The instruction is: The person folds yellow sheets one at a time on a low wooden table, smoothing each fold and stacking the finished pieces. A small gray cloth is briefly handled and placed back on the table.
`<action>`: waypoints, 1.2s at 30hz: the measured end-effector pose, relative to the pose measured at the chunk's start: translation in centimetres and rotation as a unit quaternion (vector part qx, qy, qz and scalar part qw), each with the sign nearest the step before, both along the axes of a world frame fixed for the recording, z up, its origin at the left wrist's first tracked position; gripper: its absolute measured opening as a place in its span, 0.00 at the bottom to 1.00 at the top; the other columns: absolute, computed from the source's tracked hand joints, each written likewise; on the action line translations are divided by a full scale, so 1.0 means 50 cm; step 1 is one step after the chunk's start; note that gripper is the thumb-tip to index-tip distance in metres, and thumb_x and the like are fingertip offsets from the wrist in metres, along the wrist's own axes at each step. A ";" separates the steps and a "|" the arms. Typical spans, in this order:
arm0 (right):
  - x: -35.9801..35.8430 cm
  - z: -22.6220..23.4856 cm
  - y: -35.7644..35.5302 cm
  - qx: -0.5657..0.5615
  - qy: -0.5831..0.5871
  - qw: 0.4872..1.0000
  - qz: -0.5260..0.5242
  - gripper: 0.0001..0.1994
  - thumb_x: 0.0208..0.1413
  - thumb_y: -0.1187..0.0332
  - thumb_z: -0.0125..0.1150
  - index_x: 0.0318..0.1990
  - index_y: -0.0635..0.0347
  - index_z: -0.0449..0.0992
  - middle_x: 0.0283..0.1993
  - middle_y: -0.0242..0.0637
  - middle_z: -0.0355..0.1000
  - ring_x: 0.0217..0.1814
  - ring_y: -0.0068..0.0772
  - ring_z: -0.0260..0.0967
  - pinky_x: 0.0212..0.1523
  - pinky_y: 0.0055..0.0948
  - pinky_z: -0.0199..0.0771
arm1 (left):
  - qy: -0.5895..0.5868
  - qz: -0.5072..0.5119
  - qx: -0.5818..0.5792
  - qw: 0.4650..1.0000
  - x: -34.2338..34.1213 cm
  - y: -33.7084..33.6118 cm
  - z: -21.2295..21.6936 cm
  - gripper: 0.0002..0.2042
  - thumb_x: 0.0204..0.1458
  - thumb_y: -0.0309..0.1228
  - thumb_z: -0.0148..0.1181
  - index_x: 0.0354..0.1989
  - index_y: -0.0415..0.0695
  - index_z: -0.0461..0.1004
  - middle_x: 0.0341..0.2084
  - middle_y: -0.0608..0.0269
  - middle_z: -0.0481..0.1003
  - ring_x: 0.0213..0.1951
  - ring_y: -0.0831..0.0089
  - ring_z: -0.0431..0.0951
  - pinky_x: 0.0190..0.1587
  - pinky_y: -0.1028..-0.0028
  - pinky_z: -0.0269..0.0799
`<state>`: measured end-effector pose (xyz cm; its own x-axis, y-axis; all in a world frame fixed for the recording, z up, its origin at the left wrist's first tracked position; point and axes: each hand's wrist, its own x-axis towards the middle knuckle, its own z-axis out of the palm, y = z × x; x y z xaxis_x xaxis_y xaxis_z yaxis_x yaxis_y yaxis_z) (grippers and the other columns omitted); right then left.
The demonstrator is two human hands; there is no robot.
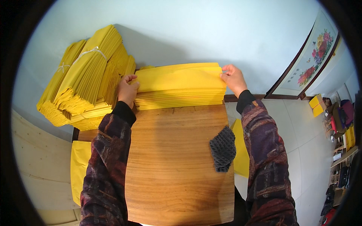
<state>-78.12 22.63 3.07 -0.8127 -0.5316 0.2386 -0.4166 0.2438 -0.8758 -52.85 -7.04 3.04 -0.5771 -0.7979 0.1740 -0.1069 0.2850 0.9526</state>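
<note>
Against the wall, at the far end of the wooden table, lies a neat stack of folded yellow sheets, fabric or something like it. The top folded yellow sheet stretches between my two hands. My left hand grips its left end, thumb and fingers closed together. At the right end my right hand pinches the corner between thumb and fingertips. Just left of my left hand rise tall bundles of the same yellow sheets, some tied with white string.
A dark grey textured cloth lies near the table's right edge. Yellow material shows below on the left, and another yellow piece on the right. A framed flower picture leans by the wall. Cluttered shelves stand far right.
</note>
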 end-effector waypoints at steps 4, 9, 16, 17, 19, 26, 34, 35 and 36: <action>0.004 -0.014 0.001 0.004 -0.007 1.000 -0.011 0.15 0.51 0.72 0.61 0.46 0.69 0.71 0.32 0.40 0.74 0.31 0.28 0.72 0.28 0.27 0.71 | 0.001 -0.010 0.019 1.000 0.001 0.006 -0.019 0.13 0.47 0.21 0.60 0.43 0.37 0.72 0.41 0.62 0.72 0.44 0.71 0.70 0.49 0.75 0.65; -0.005 -0.023 0.001 0.024 0.007 1.000 -0.016 0.16 0.50 0.71 0.62 0.46 0.69 0.71 0.33 0.41 0.74 0.32 0.30 0.72 0.30 0.29 0.72 | -0.003 -0.003 0.021 1.000 0.004 -0.003 -0.032 0.12 0.47 0.22 0.59 0.41 0.37 0.72 0.39 0.62 0.72 0.43 0.72 0.70 0.47 0.76 0.65; -0.012 -0.035 0.001 0.025 -0.004 0.999 -0.027 0.17 0.49 0.69 0.63 0.45 0.69 0.72 0.34 0.42 0.74 0.33 0.32 0.72 0.32 0.30 0.73 | -0.003 0.018 -0.017 1.000 -0.002 -0.007 -0.049 0.11 0.47 0.23 0.58 0.41 0.36 0.73 0.36 0.63 0.73 0.39 0.73 0.71 0.44 0.75 0.66; -0.014 -0.038 0.000 0.026 0.002 0.999 -0.030 0.17 0.49 0.69 0.63 0.44 0.69 0.72 0.34 0.42 0.74 0.34 0.32 0.73 0.32 0.30 0.73 | -0.005 0.027 -0.030 0.999 -0.004 -0.009 -0.052 0.11 0.47 0.23 0.58 0.40 0.36 0.73 0.35 0.63 0.73 0.38 0.73 0.72 0.44 0.75 0.67; -0.019 -0.043 -0.001 0.022 0.009 0.999 -0.035 0.17 0.48 0.69 0.64 0.44 0.69 0.73 0.35 0.43 0.74 0.34 0.33 0.73 0.33 0.31 0.73 | -0.001 0.038 -0.053 0.998 -0.009 -0.013 -0.058 0.10 0.47 0.23 0.57 0.39 0.36 0.74 0.33 0.61 0.74 0.37 0.72 0.73 0.43 0.73 0.68; 0.003 -0.026 -0.002 0.064 0.053 0.994 -0.069 0.15 0.50 0.66 0.61 0.42 0.66 0.73 0.41 0.46 0.73 0.40 0.39 0.72 0.40 0.34 0.72 | -0.037 0.059 -0.202 0.977 -0.013 0.002 -0.044 0.13 0.51 0.28 0.57 0.43 0.35 0.73 0.45 0.50 0.72 0.47 0.58 0.72 0.51 0.67 0.67; 0.069 0.031 -0.100 0.118 0.345 0.931 -0.011 0.14 0.56 0.64 0.55 0.47 0.59 0.72 0.56 0.42 0.66 0.59 0.49 0.60 0.57 0.45 0.61 | -0.235 -0.121 -0.458 0.849 -0.094 0.033 0.040 0.23 0.61 0.42 0.42 0.61 0.43 0.62 0.64 0.47 0.57 0.66 0.51 0.52 0.65 0.55 0.48; 0.074 0.026 -0.116 0.147 0.355 0.923 0.000 0.15 0.57 0.62 0.53 0.50 0.57 0.71 0.58 0.42 0.64 0.62 0.48 0.58 0.59 0.47 0.58 | -0.303 -0.132 -0.431 0.840 -0.104 0.035 0.042 0.28 0.62 0.47 0.35 0.66 0.43 0.55 0.66 0.49 0.55 0.69 0.51 0.47 0.67 0.50 0.41; 0.077 0.021 -0.128 0.176 0.365 0.914 0.010 0.17 0.58 0.61 0.52 0.52 0.56 0.71 0.61 0.41 0.63 0.65 0.48 0.56 0.62 0.49 0.56 | -0.333 -0.124 -0.411 0.839 -0.109 0.037 0.041 0.28 0.62 0.48 0.34 0.66 0.45 0.55 0.66 0.50 0.54 0.69 0.52 0.47 0.66 0.49 0.41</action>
<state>-74.25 16.24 4.11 -0.4944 -0.6935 0.5241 -0.8663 0.4423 -0.2320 -58.29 -5.21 5.10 -0.8959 -0.4068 0.1786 -0.3779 0.9091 0.1754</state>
